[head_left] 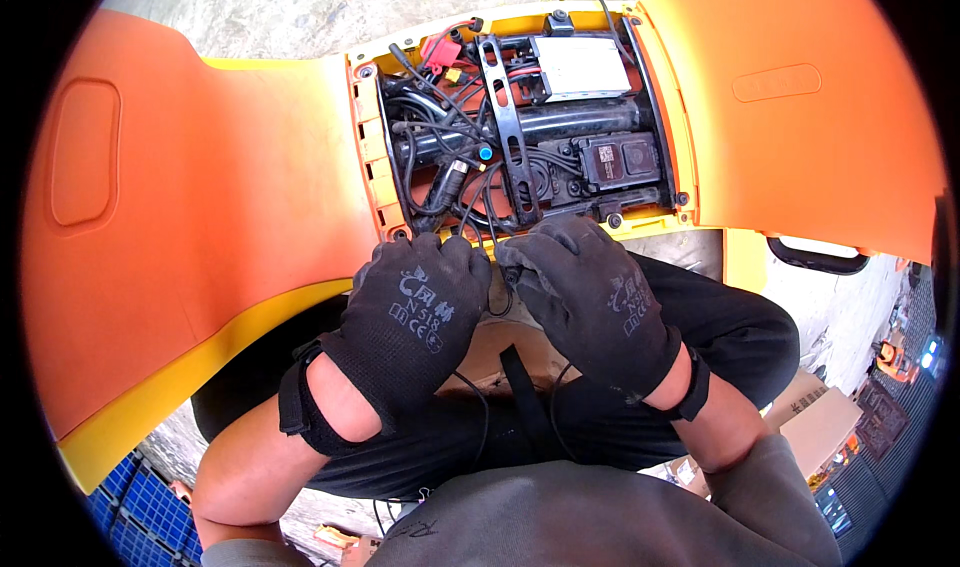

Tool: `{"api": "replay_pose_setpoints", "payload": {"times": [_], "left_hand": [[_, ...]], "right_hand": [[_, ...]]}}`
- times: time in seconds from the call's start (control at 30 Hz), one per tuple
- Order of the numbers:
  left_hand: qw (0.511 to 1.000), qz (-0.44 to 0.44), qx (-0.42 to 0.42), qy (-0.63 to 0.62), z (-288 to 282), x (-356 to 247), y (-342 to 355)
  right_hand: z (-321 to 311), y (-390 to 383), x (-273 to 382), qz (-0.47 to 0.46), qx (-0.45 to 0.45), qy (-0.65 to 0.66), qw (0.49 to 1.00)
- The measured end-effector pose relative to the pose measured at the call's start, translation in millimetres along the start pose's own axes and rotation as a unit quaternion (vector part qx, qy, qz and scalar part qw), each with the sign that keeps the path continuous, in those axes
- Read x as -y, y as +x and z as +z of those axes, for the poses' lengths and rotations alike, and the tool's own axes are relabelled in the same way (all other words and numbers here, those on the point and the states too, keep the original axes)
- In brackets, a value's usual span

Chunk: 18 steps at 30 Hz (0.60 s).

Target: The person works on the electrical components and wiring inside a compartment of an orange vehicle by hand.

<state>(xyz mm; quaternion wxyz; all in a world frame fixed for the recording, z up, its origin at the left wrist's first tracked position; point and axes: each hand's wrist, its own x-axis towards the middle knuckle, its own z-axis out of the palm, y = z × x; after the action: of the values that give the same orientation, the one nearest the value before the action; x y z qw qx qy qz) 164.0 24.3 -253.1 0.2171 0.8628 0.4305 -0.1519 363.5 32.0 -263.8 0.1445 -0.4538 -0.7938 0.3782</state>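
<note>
My left hand (405,317), in a black work glove, has its fingers curled closed at the near edge of an open bay in an orange and yellow vehicle body. Facing it, my right hand (592,302), gloved alike, pinches a thin black cable (503,312) that loops down between the hands. Other thin black leads run from the bay to my left fingertips, which seem to grip a cable too; the gloves hide the ends. Inside the bay are a slotted black bracket (505,117), a silver box (582,68), a black module (618,163) and a red connector (440,54).
Large orange panels flank the bay, one on the left (200,167) and one on the right (770,157). My crossed legs in dark trousers are close below my hands. Cardboard boxes (818,422) lie at the lower right, a blue grid-patterned plastic surface (140,507) at the lower left.
</note>
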Motion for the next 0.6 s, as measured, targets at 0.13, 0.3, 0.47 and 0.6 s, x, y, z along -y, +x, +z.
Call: {"api": "replay_pose_setpoints", "payload": {"times": [0.13,0.3,0.47,0.6], "left_hand": [[1.000,0.007,-0.024,-0.006,0.6,0.5,0.0],[0.999,0.010,-0.035,0.001,-2.1,-0.9,0.4],[1.000,0.014,-0.022,0.003,-3.5,1.6,0.3],[0.998,0.031,-0.034,0.031,-7.1,3.7,1.2]], "right_hand": [[0.1,0.1,-0.6,0.004,0.009,0.000,1.000],[0.2,-1.6,-0.9,0.004,0.004,0.006,1.000],[-0.5,-1.7,0.3,0.006,0.002,0.000,1.000],[-2.0,-0.4,0.1,0.019,0.000,0.008,1.000]]}}
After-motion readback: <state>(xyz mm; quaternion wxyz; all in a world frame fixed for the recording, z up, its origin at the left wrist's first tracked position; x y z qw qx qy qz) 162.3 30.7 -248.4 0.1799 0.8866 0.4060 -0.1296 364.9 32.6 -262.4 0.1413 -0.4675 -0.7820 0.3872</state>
